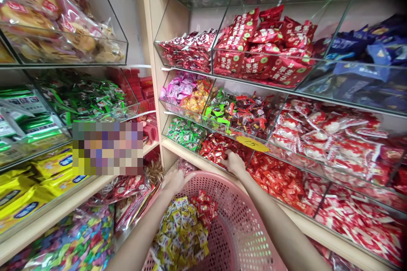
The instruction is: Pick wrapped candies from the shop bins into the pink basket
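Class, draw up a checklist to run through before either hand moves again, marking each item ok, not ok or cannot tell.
1. Left hand at the rim of the pink basket: ok.
2. Right hand at the bin of red sweets: ok.
3. Right hand's grip on a sweet: cannot tell, fingertips unclear.
4. Space in the basket: ok, bare on its right side.
5. Yellow packets apart from red packets: not ok, they meet.

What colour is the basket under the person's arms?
The basket is pink, seen best in the head view.
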`<state>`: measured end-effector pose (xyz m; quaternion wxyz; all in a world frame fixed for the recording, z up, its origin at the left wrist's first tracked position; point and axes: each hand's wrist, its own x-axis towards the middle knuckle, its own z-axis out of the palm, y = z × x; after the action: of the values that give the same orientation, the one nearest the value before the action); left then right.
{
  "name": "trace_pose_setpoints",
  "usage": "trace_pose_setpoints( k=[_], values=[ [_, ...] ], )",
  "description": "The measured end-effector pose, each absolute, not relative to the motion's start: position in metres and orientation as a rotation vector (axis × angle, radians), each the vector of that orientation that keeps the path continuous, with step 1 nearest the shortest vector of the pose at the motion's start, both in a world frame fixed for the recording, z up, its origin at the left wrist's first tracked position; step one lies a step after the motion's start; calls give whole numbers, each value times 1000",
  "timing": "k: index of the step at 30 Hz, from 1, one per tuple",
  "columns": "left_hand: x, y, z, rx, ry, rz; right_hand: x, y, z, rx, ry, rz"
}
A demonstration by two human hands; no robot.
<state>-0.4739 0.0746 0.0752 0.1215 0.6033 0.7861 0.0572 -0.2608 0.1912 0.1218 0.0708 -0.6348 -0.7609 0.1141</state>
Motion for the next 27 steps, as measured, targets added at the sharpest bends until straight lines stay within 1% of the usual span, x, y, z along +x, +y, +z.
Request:
trace_pose_setpoints(
  k=[10,13,16,19,23,27],
  values=[
    [-475,75,74,1759,2313,164,-258,200,115,-1902,-2259,434],
    [-475,75,74,1758,2318,171,-258,199,119,-1867,-2240,412],
    [-475,76,73,1764,2315,171,-261,187,128,-1770,-2219,351],
    [-476,76,70,1771,2311,172,-271,158,133,-1591,-2256,387],
    [-476,77,66,1786,2308,185,-288,110,112,-1404,-2491,522],
    [-475,76,69,1768,2322,176,-303,84,76,-1498,-2745,507]
  ],
)
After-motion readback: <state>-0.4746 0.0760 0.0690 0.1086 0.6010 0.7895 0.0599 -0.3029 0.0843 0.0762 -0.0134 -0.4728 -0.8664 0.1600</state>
